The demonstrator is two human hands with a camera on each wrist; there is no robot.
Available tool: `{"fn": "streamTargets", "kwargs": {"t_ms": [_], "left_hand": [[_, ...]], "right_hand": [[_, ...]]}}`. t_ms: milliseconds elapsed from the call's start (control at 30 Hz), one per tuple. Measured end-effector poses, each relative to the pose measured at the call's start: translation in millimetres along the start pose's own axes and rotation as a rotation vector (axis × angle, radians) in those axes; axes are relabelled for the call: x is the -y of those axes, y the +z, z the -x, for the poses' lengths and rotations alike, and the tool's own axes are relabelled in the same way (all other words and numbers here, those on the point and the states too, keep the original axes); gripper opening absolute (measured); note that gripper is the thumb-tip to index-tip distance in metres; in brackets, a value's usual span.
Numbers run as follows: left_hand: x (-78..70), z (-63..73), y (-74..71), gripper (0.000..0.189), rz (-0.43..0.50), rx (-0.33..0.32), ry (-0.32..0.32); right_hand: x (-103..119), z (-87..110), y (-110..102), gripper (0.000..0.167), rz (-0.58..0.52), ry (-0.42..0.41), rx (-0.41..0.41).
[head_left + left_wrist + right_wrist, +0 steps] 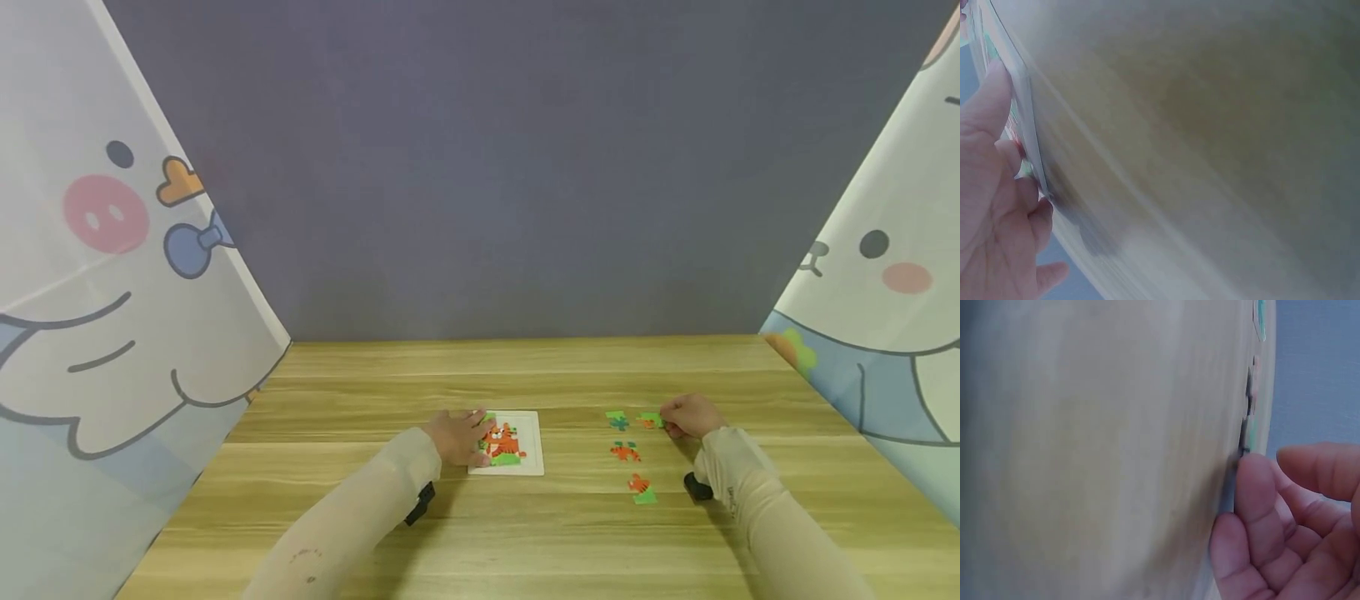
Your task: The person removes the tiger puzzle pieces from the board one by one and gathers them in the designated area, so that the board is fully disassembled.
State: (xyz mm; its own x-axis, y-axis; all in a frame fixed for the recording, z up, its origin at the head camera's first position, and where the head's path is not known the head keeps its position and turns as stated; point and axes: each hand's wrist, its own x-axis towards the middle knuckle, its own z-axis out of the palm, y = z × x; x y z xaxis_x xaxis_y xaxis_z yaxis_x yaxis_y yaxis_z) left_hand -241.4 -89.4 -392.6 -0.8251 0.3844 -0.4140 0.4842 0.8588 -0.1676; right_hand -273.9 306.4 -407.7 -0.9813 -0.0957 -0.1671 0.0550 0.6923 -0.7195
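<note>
Right of the white board on the counter, the right hand has half-curled fingers at a green-orange piece, hold unclear; pinch its edges. Let the left hand, fingers spread, steady the board.

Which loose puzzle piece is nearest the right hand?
The green-and-orange piece in the far row, just right of the green-and-teal one. It lies right at the right hand; the other three lie apart from that hand.
</note>
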Motion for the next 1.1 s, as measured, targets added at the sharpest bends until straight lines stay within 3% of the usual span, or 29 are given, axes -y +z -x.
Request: {"fn": "streamTargets", "kwargs": {"t_ms": [567, 867, 1100], "left_hand": [[1.5, -1.8, -0.2, 0.074, 0.028, -0.002, 0.015], [2.3, -4.5, 2.8, 0.074, 0.032, -0.017, 0.017], [2.9, -9.7, 6.9, 0.073, 0.034, -0.003, 0.006]], "right_hand": [[11, 3.5, 2, 0.033, 0.088, -0.04, -0.017], [14, -5.5, 14, 0.028, 0.044, -0.07, 0.001], [23, -8.4, 24, 0.042, -0.007, -0.105, 0.048]]}}
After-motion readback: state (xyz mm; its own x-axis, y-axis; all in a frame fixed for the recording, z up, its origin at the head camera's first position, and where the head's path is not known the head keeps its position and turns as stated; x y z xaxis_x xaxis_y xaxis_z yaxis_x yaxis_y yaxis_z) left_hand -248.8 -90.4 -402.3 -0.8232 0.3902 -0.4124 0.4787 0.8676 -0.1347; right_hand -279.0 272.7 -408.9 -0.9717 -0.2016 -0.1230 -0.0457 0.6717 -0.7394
